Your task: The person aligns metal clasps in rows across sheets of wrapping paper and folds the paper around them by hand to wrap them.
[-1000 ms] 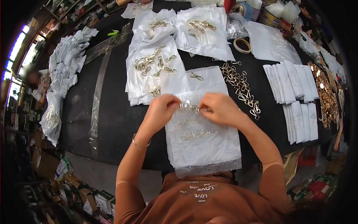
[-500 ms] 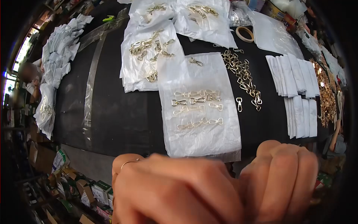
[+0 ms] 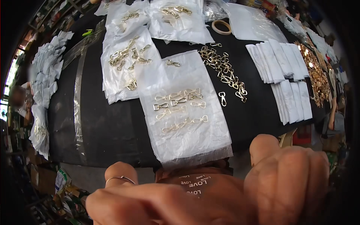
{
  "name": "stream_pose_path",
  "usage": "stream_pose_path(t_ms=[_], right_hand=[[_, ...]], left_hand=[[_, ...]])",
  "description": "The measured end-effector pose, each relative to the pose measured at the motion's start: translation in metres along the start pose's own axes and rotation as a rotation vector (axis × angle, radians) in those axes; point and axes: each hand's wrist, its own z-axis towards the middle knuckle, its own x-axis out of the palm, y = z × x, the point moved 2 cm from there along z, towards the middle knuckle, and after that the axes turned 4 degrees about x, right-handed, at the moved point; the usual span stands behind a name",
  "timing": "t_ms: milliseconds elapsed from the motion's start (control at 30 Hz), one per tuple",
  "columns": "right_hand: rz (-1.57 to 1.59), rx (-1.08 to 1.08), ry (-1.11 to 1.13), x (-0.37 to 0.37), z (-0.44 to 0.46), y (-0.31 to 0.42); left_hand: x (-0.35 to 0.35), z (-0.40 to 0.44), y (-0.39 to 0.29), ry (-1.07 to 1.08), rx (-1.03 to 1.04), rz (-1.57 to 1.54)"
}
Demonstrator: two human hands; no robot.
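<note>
My left hand (image 3: pixel 138 204), with a thin bangle at the wrist, is close to the camera at the lower left; its fingers are curled and their tips hidden. On the lower right, my right hand (image 3: pixel 288 183) is also closed, its fingertips out of sight. Beyond them lies a white plastic bag (image 3: pixel 187 144). Metal swivel snap hooks (image 3: pixel 179 101) rest on it in a row, with paler ones seemingly under the film. One more hook (image 3: pixel 173 63) lies near its top. Right of the bag are a loose hook (image 3: pixel 222 99) and a heap of hooks (image 3: pixel 225 71).
More bags with hooks (image 3: pixel 123 60) lie behind. A tape roll (image 3: pixel 221 27) stands at the back, and folded white pouches (image 3: pixel 287 101) lie right. Crumpled white bags (image 3: pixel 47 71) line the left edge of the black table (image 3: pixel 108 138). People are at both sides.
My hands have moved apart, the left one toward the lower left. The view has shifted, so the table things sit further left, and a brown shirt with lettering now shows between my hands.
</note>
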Motion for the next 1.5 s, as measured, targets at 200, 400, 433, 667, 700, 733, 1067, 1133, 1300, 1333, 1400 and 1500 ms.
stream_pose_path(t_ms=[200, 400, 433, 667, 700, 733, 1067, 1133, 1300, 1333, 1400, 1500], right_hand=[[-0.161, -0.012, -0.012, 0.002, 0.003, -0.017], [-0.322, -0.033, -0.019, -0.015, -0.033, -0.017], [-0.346, -0.039, -0.015, -0.018, -0.039, -0.015], [-0.564, -0.110, -0.013, -0.025, -0.060, -0.020], [-0.611, -0.130, -0.022, -0.020, -0.068, -0.017], [-0.648, -0.147, -0.032, -0.018, -0.062, -0.021], [-0.945, -0.238, -0.096, -0.060, -0.031, -0.043], [-0.983, -0.254, -0.095, -0.057, -0.005, -0.054], [-1.238, 0.041, 0.082, -0.110, -0.026, -0.124], [-1.233, 0.040, 0.084, -0.108, -0.026, -0.124], [-1.180, 0.235, -0.006, -0.103, -0.025, -0.121], [-1.117, 0.438, -0.084, -0.099, -0.031, -0.119]], left_hand=[[0.009, 0.002, 0.020, -0.049, -0.029, -0.067], [0.020, 0.002, 0.033, -0.090, -0.052, -0.128], [0.021, 0.003, 0.033, -0.098, -0.051, -0.135], [0.031, -0.004, 0.039, -0.086, -0.055, -0.196], [0.029, -0.003, 0.035, -0.027, -0.011, -0.150], [0.026, -0.002, 0.031, 0.024, 0.034, -0.099], [-0.070, 0.020, -0.026, -0.054, 0.186, 0.996], [-0.111, 0.067, -0.008, -0.065, -0.006, 1.336], [-0.259, 0.122, 0.015, -0.207, -0.419, 1.752], [-0.267, 0.129, 0.019, -0.211, -0.421, 1.755], [-0.278, 0.140, 0.034, -0.084, -0.245, 2.019], [-0.291, 0.143, 0.047, 0.050, -0.066, 2.264]])
